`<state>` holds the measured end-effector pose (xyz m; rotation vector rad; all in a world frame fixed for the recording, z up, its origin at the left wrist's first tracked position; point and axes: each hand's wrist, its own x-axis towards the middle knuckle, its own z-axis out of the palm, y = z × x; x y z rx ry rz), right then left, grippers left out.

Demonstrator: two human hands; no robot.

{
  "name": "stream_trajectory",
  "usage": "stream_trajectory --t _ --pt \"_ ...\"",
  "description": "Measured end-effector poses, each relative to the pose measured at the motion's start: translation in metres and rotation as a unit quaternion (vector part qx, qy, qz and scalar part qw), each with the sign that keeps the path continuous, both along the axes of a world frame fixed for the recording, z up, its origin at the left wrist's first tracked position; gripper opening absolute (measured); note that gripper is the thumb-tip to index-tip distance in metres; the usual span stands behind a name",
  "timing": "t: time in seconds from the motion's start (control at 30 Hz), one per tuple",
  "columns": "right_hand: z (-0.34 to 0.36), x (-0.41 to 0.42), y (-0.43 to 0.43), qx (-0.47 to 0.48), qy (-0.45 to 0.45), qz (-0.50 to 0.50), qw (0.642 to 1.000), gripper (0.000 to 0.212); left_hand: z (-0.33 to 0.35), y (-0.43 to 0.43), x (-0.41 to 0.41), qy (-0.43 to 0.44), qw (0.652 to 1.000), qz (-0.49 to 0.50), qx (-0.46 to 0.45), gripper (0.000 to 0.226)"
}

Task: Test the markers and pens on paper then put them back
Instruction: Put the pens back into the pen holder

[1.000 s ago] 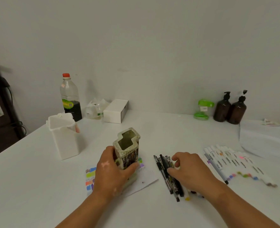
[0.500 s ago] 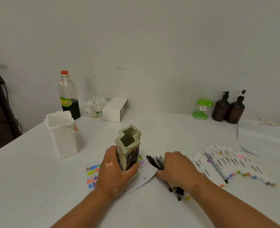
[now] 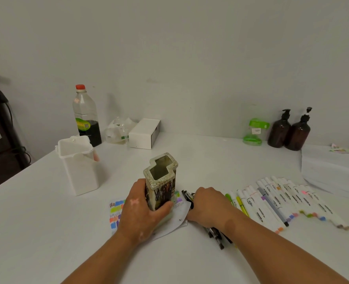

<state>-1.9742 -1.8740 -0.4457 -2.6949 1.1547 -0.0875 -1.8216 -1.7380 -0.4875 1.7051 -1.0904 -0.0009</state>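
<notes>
Centre frame, my left hand [image 3: 142, 210] has its grip clamped round the pen holder [image 3: 161, 181]; my right hand [image 3: 208, 206] covers the black pens [image 3: 215, 235], and I cannot tell its grip.

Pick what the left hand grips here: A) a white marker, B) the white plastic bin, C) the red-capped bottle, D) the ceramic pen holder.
D: the left hand wraps round the ceramic pen holder, which stands upright on the test paper, while the right hand closes over the black pens.
</notes>
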Motion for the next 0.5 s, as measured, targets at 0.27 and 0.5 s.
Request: stream_trajectory --t 0.27,0.5 --pt "-0.003 0.006 0.012 -0.041 0.006 -0.021 0.999 0.025 0.005 0.001 -0.003 0.002 1.0 0.001 -0.004 0.059" --pt "0.013 -0.002 0.0 0.066 -0.018 -0.032 0.997 0.025 0.008 0.003 -0.004 0.002 1.0 -0.003 0.007 0.06"
